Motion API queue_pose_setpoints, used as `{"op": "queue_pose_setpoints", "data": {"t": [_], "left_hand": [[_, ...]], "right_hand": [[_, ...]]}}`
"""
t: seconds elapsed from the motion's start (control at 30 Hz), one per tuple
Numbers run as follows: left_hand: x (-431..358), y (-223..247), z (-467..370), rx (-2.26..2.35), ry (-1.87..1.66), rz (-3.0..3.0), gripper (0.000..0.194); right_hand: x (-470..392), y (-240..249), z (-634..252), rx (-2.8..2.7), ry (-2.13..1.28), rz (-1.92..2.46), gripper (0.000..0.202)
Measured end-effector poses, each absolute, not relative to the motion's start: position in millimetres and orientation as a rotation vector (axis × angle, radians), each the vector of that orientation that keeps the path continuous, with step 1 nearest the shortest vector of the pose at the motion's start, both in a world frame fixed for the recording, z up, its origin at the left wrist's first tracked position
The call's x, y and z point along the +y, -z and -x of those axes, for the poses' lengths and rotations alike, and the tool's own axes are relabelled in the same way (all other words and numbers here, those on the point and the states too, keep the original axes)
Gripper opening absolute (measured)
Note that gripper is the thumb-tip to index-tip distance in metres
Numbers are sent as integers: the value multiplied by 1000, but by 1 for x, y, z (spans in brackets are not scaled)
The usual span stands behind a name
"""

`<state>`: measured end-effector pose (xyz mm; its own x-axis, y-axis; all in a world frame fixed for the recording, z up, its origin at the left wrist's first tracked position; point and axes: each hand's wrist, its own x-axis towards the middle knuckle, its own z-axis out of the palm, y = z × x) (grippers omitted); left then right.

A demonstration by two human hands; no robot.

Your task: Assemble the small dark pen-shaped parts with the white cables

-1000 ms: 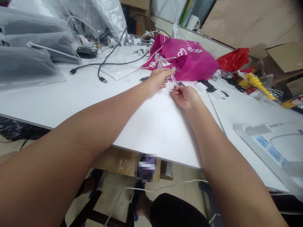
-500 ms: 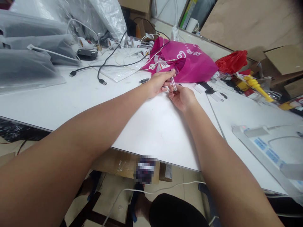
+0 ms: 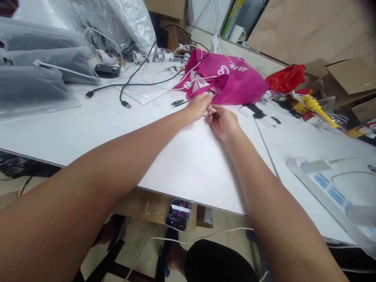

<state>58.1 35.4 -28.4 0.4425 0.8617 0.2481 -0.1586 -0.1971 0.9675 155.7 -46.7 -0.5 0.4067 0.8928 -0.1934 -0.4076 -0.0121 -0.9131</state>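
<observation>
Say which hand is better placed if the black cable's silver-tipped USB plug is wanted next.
Left, probably: the left hand is nearer the USB plug, which lies to its left. The right hand is farther off. Whether either is free is unclear.

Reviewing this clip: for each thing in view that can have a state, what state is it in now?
Left hand: fingers together, grip unclear.
Right hand: fingers curled at a small dark item.
Pink bag: on its side, mouth open, things inside.
Phone: screen lit.
Power strip: small red light on.
Black cable: two plug ends loose on the table.
Red bag: crumpled.
</observation>
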Motion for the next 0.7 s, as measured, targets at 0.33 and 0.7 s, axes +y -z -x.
{"op": "queue_pose_setpoints", "data": {"t": [0.33,0.7], "left_hand": [[15,16,-41,755,-1061,-2185,18],[20,17,-46,834,-1020,-2464,15]], "right_hand": [[-32,13,-164,-611,-1064,1133,42],[-37,10,-155,-733,-1044,1132,59]]}}
